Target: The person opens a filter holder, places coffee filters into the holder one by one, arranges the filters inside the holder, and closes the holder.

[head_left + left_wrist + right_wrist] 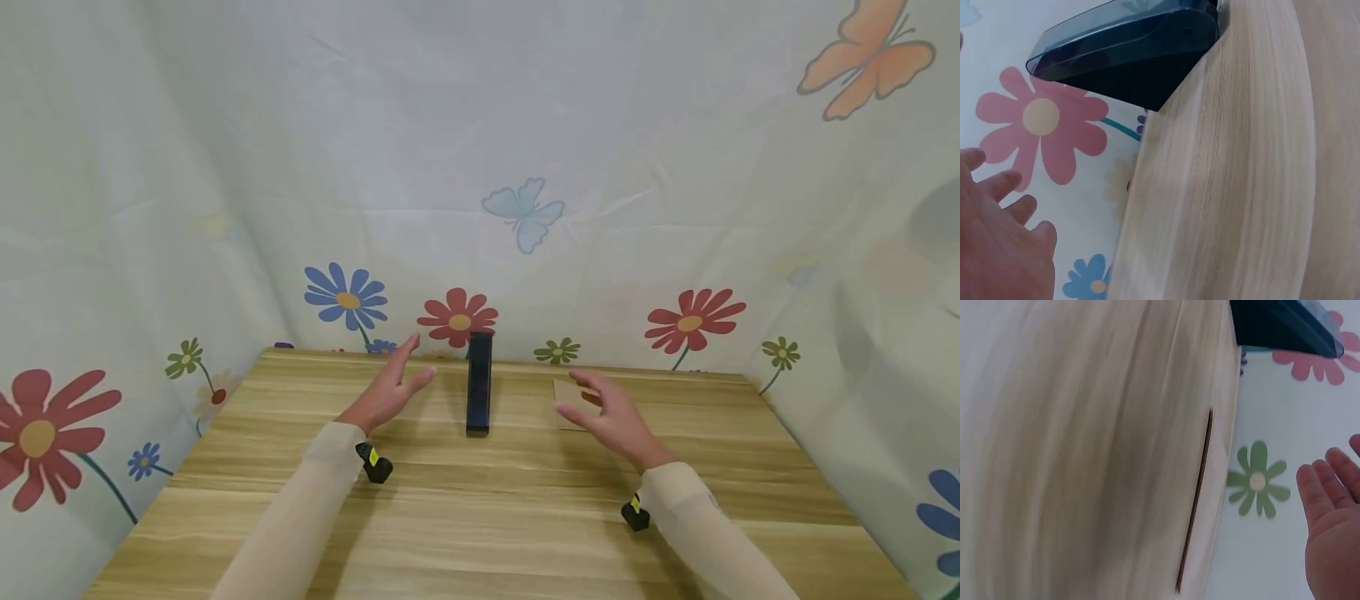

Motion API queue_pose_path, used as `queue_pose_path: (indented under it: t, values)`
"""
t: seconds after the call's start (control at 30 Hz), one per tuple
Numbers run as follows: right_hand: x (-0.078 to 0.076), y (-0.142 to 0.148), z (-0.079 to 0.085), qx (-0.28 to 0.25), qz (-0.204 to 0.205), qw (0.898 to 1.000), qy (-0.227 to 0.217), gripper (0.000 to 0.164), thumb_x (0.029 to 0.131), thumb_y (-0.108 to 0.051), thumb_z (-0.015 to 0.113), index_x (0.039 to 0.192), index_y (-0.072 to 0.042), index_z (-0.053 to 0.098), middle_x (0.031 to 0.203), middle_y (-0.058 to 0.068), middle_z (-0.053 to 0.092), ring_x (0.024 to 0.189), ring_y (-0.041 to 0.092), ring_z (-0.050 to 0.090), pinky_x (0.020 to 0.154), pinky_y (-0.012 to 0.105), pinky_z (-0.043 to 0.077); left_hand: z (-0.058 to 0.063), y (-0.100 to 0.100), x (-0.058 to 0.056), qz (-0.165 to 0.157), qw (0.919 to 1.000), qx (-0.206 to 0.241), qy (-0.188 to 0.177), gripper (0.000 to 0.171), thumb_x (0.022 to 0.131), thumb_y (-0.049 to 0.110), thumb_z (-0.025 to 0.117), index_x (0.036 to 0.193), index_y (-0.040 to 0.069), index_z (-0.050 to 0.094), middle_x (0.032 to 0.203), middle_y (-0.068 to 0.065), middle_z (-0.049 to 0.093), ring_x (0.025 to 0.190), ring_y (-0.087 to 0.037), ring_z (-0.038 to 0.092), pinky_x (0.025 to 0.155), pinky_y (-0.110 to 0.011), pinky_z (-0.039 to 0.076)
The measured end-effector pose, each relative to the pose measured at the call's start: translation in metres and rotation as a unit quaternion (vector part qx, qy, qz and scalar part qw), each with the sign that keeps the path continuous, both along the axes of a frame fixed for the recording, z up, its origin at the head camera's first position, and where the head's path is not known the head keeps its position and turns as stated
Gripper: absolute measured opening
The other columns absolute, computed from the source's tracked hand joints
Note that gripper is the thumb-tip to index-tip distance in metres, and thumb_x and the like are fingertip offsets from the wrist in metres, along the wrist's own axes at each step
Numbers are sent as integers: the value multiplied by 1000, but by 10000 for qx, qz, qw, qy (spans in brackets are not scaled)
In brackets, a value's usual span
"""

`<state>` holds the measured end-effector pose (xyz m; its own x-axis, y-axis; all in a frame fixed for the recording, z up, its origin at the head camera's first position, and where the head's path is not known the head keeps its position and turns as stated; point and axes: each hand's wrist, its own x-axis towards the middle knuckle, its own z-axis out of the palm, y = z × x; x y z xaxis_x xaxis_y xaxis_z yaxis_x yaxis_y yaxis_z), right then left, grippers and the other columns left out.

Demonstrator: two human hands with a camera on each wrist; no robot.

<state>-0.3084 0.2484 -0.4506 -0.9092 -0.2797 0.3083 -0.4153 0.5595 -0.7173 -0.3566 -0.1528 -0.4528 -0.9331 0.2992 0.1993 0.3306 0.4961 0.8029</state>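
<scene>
Sleeves foremost; spread grips flank untouched dark box.

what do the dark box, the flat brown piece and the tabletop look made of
The dark box: probably plastic, fairly glossy, since its see-through lid catches highlights.
The flat brown piece: likely matte cardboard, judging by its plain tan face and thin, dark edge.
The tabletop: wood or wood-look laminate, smooth, with streaked grain; I can't tell which.

We see two long cream sleeves — and, at each cuff, a small black wrist camera with a yellow patch.
</scene>
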Motion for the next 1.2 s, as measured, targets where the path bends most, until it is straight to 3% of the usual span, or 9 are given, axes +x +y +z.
queue_pose_path:
  t: [0.33, 0.6, 0.8, 1.07, 1.2]
  values:
    - [-2, -33, -12, -642, -61, 9977, -189, 63, 91, -38, 78, 144, -9, 56, 150, 17, 55, 136, 42, 54, 109, 55, 47, -9, 11, -5, -10, 9998, 126, -171, 83, 99, 61, 57, 162, 17, 27, 168, -6, 29, 156, -33, 26, 125, -57, 23]
    - [-3, -60, -17, -875, -312, 9956, -154, 62, 89, -37, 81, 138, -5, 62, 141, 17, 62, 129, 40, 60, 106, 51, 51, -12, 21, -6, -149, 9993, -28, -339, 84, 97, 63, 58, 163, 20, 27, 169, -4, 28, 157, -32, 26, 125, -56, 24]
    - [-3, -82, -16, -876, -651, 9932, -399, 64, 88, -39, 81, 138, -3, 61, 140, 19, 63, 128, 39, 60, 105, 50, 51, -11, 30, -14, -245, 9992, -53, -311, 89, 96, 65, 59, 163, 18, 25, 169, -3, 29, 156, -30, 27, 125, -54, 25]
    - [-7, -104, -18, -1127, -828, 9884, -593, 61, 88, -32, 83, 136, 0, 63, 137, 22, 64, 125, 39, 62, 103, 50, 53, -8, 43, -24, -232, 9991, 219, -295, 78, 101, 46, 62, 163, 14, 26, 167, -9, 32, 156, -31, 28, 126, -51, 23]
    - [-11, -114, -23, -1065, -907, 9871, -775, 70, 87, -39, 82, 140, 0, 59, 143, 21, 60, 131, 41, 58, 106, 52, 50, -8, 49, -30, -160, 9985, 356, -394, 80, 99, 49, 65, 162, 18, 27, 167, -7, 33, 156, -29, 28, 126, -50, 24]
